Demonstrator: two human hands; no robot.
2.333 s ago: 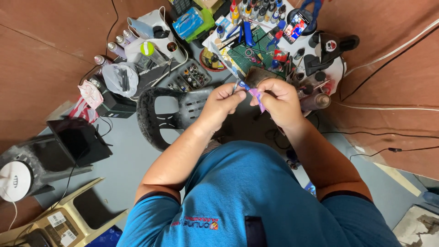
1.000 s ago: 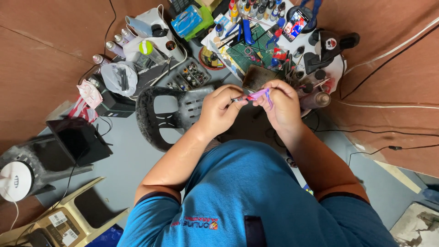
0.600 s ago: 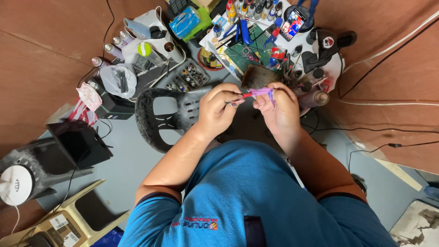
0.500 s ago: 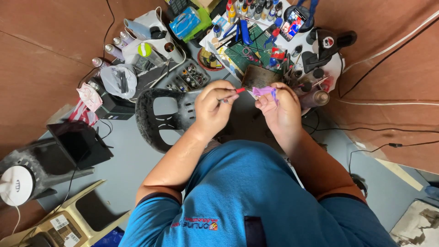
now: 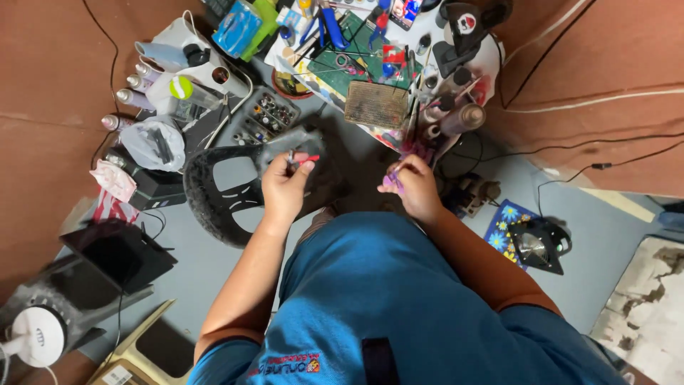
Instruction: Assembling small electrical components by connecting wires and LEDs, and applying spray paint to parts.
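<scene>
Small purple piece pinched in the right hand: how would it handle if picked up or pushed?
The small purple piece is likely very light: the right hand holds it with fingertips alone. It seems rigid, since it does not droop, though it is too small to be sure. Being tiny, it could easily slip and get lost among the clutter on the table.

A cramped hobby workshop: a cluttered surface [image 5: 456,71] carries a green cutting mat [image 5: 356,68], pliers [image 5: 324,25], paint bottles [image 5: 135,78] and a parts tray [image 5: 265,117], with cables [image 5: 570,146] trailing across the floor.
</scene>
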